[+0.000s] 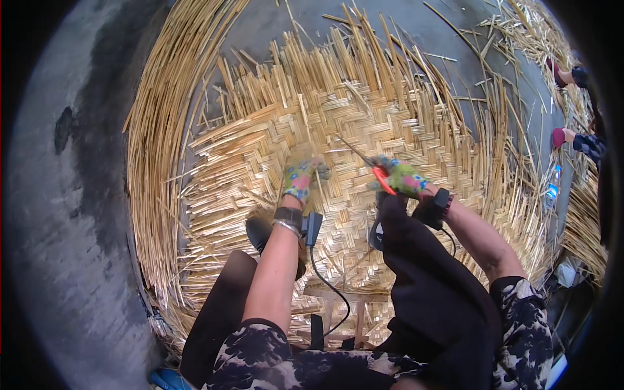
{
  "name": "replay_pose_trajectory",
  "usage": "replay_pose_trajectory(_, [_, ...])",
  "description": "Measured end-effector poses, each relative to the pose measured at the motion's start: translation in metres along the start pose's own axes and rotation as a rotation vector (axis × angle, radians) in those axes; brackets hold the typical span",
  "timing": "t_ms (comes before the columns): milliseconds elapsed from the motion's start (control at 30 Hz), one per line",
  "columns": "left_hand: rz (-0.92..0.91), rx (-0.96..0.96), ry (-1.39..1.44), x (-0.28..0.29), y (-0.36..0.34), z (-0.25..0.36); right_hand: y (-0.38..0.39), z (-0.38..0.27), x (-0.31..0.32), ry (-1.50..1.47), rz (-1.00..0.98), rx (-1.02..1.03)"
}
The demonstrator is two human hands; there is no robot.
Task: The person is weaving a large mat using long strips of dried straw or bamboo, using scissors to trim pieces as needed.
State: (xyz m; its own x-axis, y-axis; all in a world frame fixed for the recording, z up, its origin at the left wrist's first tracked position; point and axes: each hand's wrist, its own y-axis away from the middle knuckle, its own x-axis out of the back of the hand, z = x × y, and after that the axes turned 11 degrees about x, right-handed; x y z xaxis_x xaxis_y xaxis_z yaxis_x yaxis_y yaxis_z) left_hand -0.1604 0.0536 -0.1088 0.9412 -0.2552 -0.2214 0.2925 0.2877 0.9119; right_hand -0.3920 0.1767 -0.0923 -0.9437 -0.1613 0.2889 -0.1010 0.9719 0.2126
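Beneath both my hands spreads a woven reed mat (344, 221) in a zigzag pattern, with loose strip ends along its far edge. My right hand (402, 178), in a flowered glove, is closed around a pair of scissors (383, 180) with orange-red handles. Their long dark blades point forward and left, just over the weave. To the left, my left hand (303, 177) wears a matching glove and is low over the mat's middle. Its fingers are smeared by motion, so whether they pinch a strip cannot be made out.
Long loose reeds (159, 149) lie along the mat's left side, and more reeds (510, 123) are at the right. A water bottle (552, 187) lies at the right edge. Another person's dark red shoe (558, 137) shows at far right. Grey concrete floor (71, 214) is at left.
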Motion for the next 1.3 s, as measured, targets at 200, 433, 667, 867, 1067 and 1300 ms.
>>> replay_pose_trajectory(200, [-0.009, 0.03, -0.052, -0.009, 0.046, 0.007, -0.035, -0.051, -0.029, -0.076, -0.137, 0.031])
replay_pose_trajectory(433, [-0.026, -0.253, -0.88, 0.016, 0.035, 0.032, -0.053, -0.023, -0.055, -0.165, -0.176, -0.094])
replay_pose_trajectory(667, [0.261, -0.308, -1.221, 0.006, -0.025, 0.11, -0.048, -0.044, -0.047, -0.1, -0.09, -0.177])
replay_pose_trajectory(867, [0.196, -0.294, -1.17, -0.009, -0.059, 0.105, -0.041, -0.027, -0.05, 0.029, -0.14, -0.233])
replay_pose_trajectory(1067, [0.142, -0.233, -0.995, 0.003, -0.022, 0.117, -0.061, -0.058, -0.03, 0.577, -0.535, -0.081])
replay_pose_trajectory(1300, [0.135, -0.241, -1.026, 0.0, -0.004, 0.116, -0.16, -0.091, -0.012, -0.098, -0.116, 0.35])
